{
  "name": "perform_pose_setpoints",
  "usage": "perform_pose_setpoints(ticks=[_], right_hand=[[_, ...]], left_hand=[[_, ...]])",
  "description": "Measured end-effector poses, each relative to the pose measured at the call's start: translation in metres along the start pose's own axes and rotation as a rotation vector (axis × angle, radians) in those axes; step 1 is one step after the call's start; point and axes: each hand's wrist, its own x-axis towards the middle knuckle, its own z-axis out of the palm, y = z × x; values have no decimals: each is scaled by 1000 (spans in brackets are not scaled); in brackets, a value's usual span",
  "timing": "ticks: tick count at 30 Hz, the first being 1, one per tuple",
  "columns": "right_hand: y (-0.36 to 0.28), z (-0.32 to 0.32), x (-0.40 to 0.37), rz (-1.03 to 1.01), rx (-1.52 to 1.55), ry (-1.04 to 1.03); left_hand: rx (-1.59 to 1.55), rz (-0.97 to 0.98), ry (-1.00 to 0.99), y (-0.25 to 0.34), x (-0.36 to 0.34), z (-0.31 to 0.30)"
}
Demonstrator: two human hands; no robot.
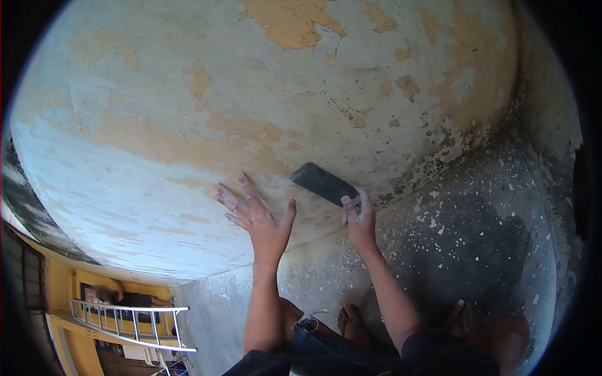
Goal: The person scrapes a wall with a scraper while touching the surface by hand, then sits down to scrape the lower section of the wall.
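Observation:
My right hand [360,219] grips one end of a dark, flat, oblong block [323,183], with the thumb on its near face. The block is held tilted in front of the peeling wall [157,113], its far end up and to the left. Left of it, my left hand [254,210] is spread with its fingers apart and holds nothing. Its fingertips are at the wall surface and look dusty with white powder. Whether they press on the wall I cannot tell.
The grey floor [439,250] is scattered with pale flakes, mostly along the wall's foot. My legs and feet are at the bottom. A metal ladder [135,326] stands at the lower left, with a person [132,299] behind it near a yellow wall.

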Motion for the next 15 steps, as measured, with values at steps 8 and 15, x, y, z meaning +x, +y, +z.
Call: perform_pose_setpoints(ticks=[8, 15], right_hand=[[14, 1, -3, 53, 78, 87], [29, -12, -2, 82, -15, 112]], left_hand=[[39, -29, -53, -1, 4, -1], [54, -23, -49, 2, 2, -4]])
